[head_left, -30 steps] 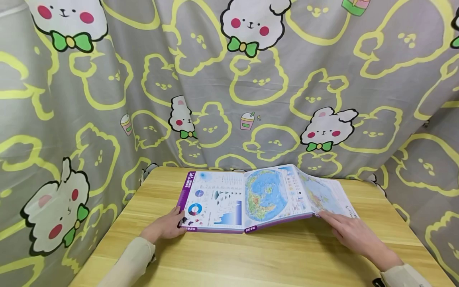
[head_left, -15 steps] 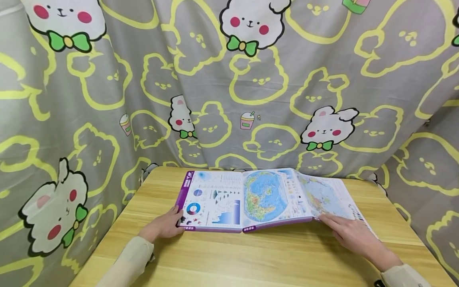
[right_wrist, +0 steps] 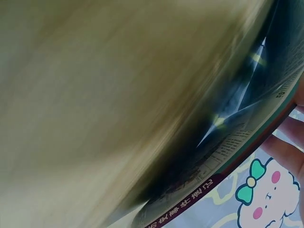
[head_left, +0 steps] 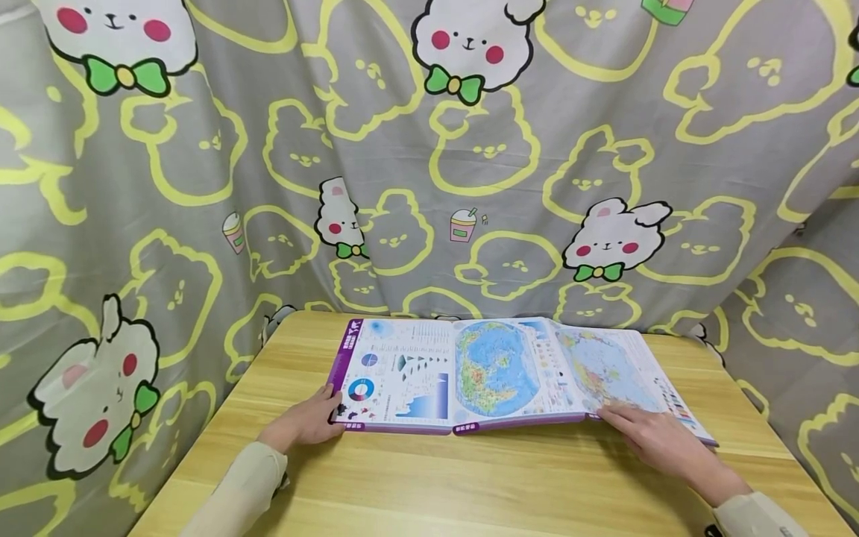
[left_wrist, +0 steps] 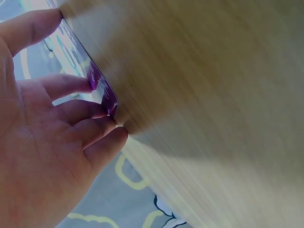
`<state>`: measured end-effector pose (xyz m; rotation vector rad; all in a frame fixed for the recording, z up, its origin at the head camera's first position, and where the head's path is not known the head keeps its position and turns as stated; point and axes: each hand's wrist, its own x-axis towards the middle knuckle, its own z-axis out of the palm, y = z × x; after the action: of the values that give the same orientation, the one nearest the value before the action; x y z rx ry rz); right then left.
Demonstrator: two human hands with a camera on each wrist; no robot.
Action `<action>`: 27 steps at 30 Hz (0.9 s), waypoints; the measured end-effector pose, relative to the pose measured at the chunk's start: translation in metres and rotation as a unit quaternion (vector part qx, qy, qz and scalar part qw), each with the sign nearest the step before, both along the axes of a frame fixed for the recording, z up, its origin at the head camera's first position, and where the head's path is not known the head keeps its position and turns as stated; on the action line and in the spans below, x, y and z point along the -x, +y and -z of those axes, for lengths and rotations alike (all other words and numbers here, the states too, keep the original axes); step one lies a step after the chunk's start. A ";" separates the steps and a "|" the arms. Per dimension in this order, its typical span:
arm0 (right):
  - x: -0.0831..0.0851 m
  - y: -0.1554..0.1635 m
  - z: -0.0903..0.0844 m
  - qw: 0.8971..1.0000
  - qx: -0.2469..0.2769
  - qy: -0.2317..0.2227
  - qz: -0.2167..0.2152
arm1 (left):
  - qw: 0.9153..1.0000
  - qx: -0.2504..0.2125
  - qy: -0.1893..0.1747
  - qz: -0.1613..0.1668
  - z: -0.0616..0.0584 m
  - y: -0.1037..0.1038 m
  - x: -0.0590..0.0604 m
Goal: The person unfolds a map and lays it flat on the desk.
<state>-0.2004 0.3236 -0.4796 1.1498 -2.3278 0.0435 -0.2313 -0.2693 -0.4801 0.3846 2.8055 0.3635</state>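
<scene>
A fold-out map booklet (head_left: 496, 373) with purple edges lies spread across the table in the head view. Its left panel shows charts, its middle panel a globe-like map, its right panel another map. My left hand (head_left: 309, 418) rests at the lower left corner, the fingertips touching the purple edge; the left wrist view shows these fingers (left_wrist: 71, 85) nearly straight. On the near edge of the right panel lie the fingers of my right hand (head_left: 658, 440). The right wrist view shows the raised underside of the booklet (right_wrist: 218, 161), with fingertips beyond its edge.
The wooden table (head_left: 429, 485) stands against a grey curtain (head_left: 403, 164) printed with yellow outlines and white rabbits. The booklet's far edge lies close to the curtain. A gap shows between the tabletop and the lifted fold near my right hand.
The right panel has swung out and down to the right, and more of its map and its lower right corner now show. My left hand stays at the corner; my right hand has barely moved.
</scene>
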 end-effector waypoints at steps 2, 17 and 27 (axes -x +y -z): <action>0.000 0.000 0.000 1.000 -0.010 0.001 -0.001 | 1.000 0.001 -0.002 -0.002 -0.001 0.000 0.000; 0.001 0.003 0.006 0.999 -0.043 -0.011 -0.002 | 1.000 0.003 0.001 0.004 -0.002 -0.003 -0.001; 0.003 0.003 0.007 0.998 -0.067 -0.014 -0.011 | 1.000 -0.002 0.001 0.002 0.000 -0.004 0.000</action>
<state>-0.2032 0.3268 -0.4871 1.2463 -2.3728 -0.0898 -0.2308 -0.2734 -0.4804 0.3919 2.8061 0.3683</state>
